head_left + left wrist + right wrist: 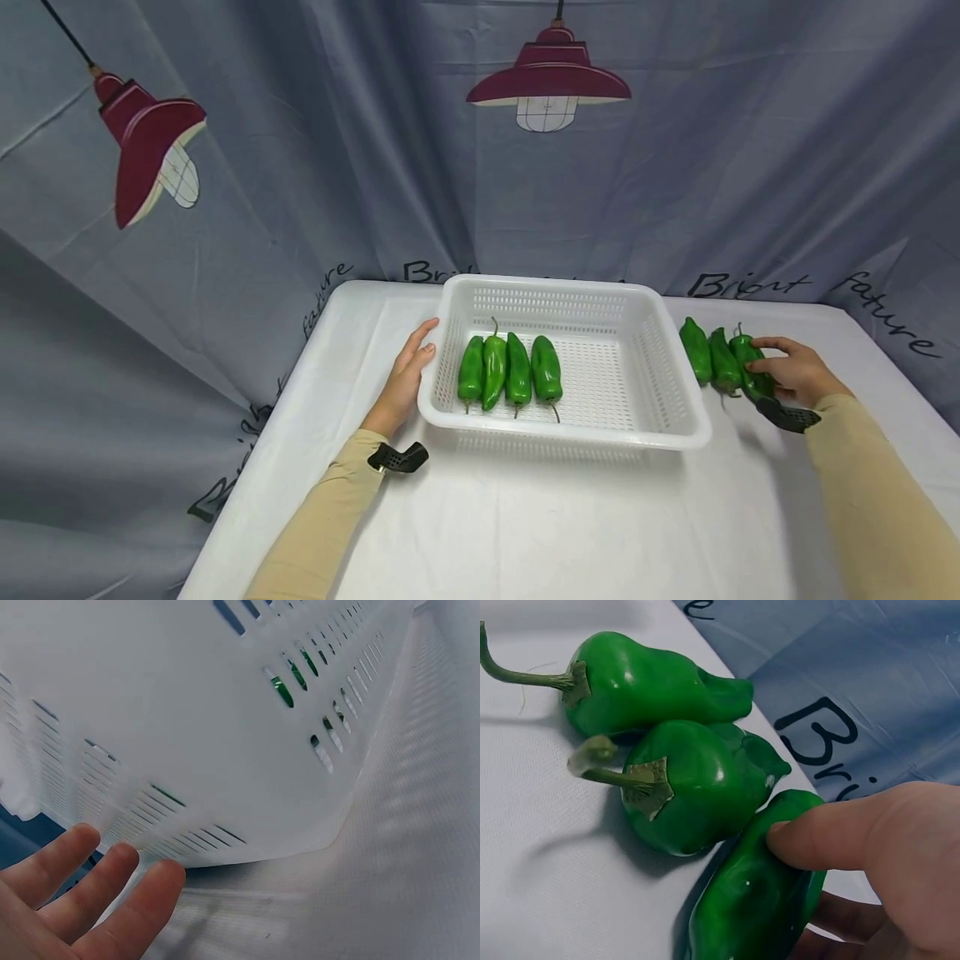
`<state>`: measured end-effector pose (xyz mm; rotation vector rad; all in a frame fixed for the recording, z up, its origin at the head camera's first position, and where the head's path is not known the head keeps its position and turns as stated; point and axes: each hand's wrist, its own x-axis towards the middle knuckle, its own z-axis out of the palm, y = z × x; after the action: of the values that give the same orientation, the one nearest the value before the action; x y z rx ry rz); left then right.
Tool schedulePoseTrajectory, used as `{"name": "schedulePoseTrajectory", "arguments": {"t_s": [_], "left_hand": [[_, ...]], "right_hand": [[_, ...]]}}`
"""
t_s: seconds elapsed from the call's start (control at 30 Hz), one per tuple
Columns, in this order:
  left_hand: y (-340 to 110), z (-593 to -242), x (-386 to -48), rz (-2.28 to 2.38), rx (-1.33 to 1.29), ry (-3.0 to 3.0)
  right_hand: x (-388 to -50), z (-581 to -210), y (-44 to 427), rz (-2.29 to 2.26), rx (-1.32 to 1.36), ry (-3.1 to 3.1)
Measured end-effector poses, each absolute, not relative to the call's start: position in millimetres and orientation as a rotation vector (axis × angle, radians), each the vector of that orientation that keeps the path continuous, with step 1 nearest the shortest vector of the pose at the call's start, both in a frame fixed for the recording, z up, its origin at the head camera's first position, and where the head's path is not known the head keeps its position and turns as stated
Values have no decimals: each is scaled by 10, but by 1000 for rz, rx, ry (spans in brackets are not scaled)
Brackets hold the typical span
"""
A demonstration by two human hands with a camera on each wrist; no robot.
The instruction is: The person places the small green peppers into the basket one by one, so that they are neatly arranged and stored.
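A white plastic basket (592,433) stands on the table with several green peppers (517,367) side by side in its left half. My left hand (399,387) is at the basket's left side, its fingers extended along the wall; in the left wrist view the fingers (154,904) are spread beside the slotted wall. Right of the basket, three more green peppers lie in a row. My right hand (806,375) holds the rightmost green pepper (742,350), thumb on top and other fingers round its far side. The right wrist view shows this pepper (742,900) beside the middle pepper (686,787).
The table (585,525) has a white cloth. Behind it hangs a grey-blue curtain (360,167) printed with red lamps and lettering. The leftmost loose pepper (695,350) lies close to the basket's right wall.
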<state>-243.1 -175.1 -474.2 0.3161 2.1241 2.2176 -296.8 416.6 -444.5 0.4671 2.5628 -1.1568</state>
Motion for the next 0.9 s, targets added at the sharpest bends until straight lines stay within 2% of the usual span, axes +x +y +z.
{"name": "schedulePoseTrajectory", "arguments": {"t_s": [0.9], "left_hand": [[-1746, -4730, -2430, 2218, 314, 2122]], "right_hand": [[-2871, -4303, 4176, -1041, 245, 2414]]}}
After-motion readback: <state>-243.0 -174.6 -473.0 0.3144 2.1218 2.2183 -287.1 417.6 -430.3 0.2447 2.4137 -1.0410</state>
